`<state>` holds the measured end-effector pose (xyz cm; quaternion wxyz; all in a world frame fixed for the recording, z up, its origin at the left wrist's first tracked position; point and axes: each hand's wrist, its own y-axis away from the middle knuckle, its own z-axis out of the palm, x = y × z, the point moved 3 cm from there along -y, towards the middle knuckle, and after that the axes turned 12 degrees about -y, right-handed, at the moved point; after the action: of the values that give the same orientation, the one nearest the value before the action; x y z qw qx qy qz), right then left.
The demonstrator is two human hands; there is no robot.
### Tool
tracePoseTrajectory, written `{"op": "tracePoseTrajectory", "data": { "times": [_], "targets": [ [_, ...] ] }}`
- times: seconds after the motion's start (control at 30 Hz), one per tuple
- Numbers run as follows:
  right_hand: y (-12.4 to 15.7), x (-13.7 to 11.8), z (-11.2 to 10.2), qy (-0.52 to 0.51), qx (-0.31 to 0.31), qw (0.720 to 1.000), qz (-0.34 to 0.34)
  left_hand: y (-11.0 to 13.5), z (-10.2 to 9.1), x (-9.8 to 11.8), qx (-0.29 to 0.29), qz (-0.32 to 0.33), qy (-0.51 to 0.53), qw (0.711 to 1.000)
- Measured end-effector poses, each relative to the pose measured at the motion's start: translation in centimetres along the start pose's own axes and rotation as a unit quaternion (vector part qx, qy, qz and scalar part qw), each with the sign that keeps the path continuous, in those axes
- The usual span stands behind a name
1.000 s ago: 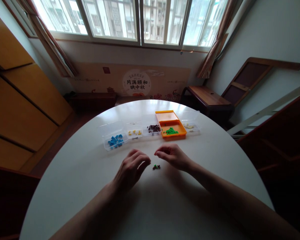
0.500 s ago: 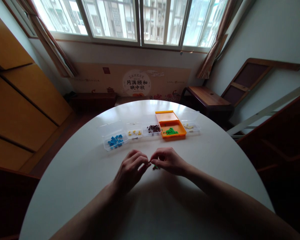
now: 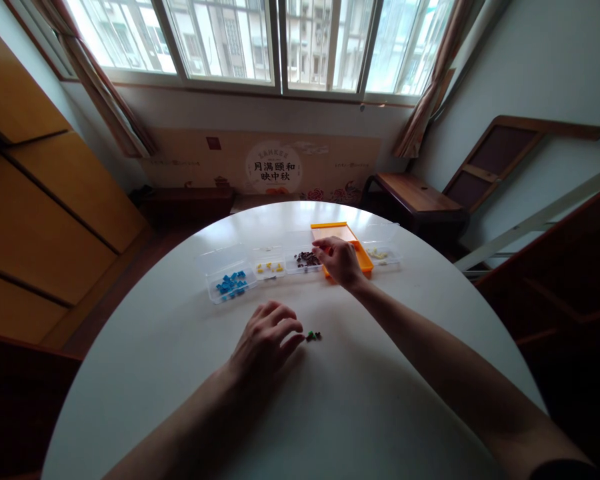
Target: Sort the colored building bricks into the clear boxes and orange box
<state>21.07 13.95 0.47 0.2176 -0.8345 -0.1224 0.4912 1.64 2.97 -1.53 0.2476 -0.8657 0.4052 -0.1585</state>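
My left hand [image 3: 270, 337] rests over the near middle of the white table [image 3: 170, 347], fingers bent and apart. Just right of its thumb lies a small cluster of green and dark brown toy building bricks [image 3: 312, 335]. Farther out, my right hand [image 3: 340, 261] reaches over the orange box [image 3: 364, 260] and hides most of what is in it. Its thumb and forefinger point at the dark brown bricks [image 3: 306, 259] in a clear box, slightly apart, and nothing shows between them.
To the left, one clear box [image 3: 220, 299] holds blue bricks, and a smaller clear box [image 3: 271, 273] holds yellow pieces. Right of the orange box is a clear box [image 3: 393, 257] with pale pieces. Their lids stand open at the back. A wooden stool [image 3: 415, 193] stands beyond the table.
My hands were together over the small cluster. My right hand has moved away and forward to the boxes; my left hand stayed near the cluster and its fingers opened.
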Motion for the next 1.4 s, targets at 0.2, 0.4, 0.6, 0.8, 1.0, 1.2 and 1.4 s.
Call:
{"op": "tracePoseTrajectory", "data": {
  "times": [0.2,0.4,0.6,0.8,1.0,1.2,1.4],
  "targets": [
    [2.9,-0.3,-0.3,-0.028,-0.039,0.998,-0.027,0.0,0.4,0.2,-0.049,0.011,-0.004,0.999],
    [6.4,-0.4,-1.0,-0.032,-0.088,0.995,-0.038,-0.3,0.5,0.8,-0.047,0.041,-0.021,0.998],
    [7.5,-0.9,-0.8,-0.055,-0.079,0.995,-0.035,-0.5,0.9,1.2,-0.053,0.019,-0.04,0.998],
    [8.1,-1.9,-0.7,-0.104,-0.149,0.983,-0.01,-0.6,0.4,1.0,-0.011,0.032,-0.06,0.998],
    [8.7,-2.9,-0.2,-0.137,-0.28,0.95,-0.001,-0.6,-0.8,0.8,0.075,-0.013,-0.089,0.993],
    [8.6,-3.3,0.4,-0.145,-0.281,0.949,-0.005,-0.7,-1.3,0.8,0.099,-0.022,-0.101,0.99],
    [5.5,-1.8,0.4,-0.089,-0.212,0.973,-0.013,-0.5,-1.2,0.5,0.1,-0.046,-0.084,0.99]
  ]
}}
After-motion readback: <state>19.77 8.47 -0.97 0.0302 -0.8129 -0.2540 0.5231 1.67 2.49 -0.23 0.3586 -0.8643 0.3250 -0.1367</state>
